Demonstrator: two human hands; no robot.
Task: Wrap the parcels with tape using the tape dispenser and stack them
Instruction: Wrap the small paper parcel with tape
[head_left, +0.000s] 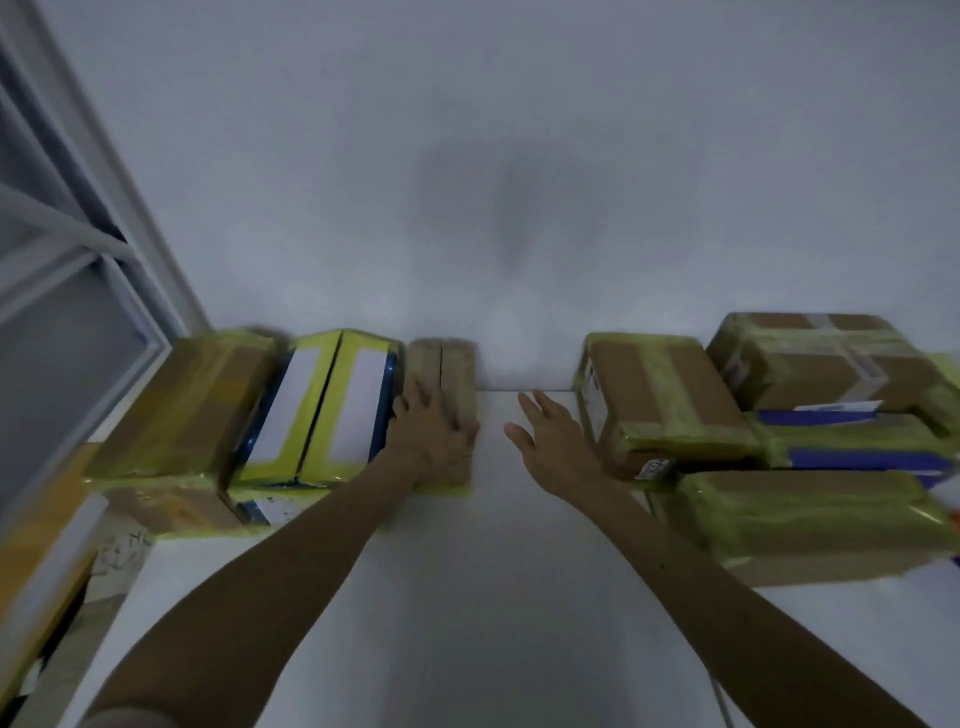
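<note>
Left hand (434, 431) lies flat, fingers spread, on top of a small brown cardboard parcel (451, 395) pushed up against the wall (467, 156), just beside the blue-and-white box (332, 410) wrapped in yellow tape. Right hand (553, 447) hovers wide open over the white table (493, 597), holding nothing. More yellow-taped parcels (810, 493) sit stacked on the right; whole view is kinda blurry

There is only 1 view, from a camera worn on the person's head. It looks forward and down over a white table (483, 597) toward a plain wall (467, 156). Both forearms reach out from the bottom edge. The wide lens bends the edges.
</note>
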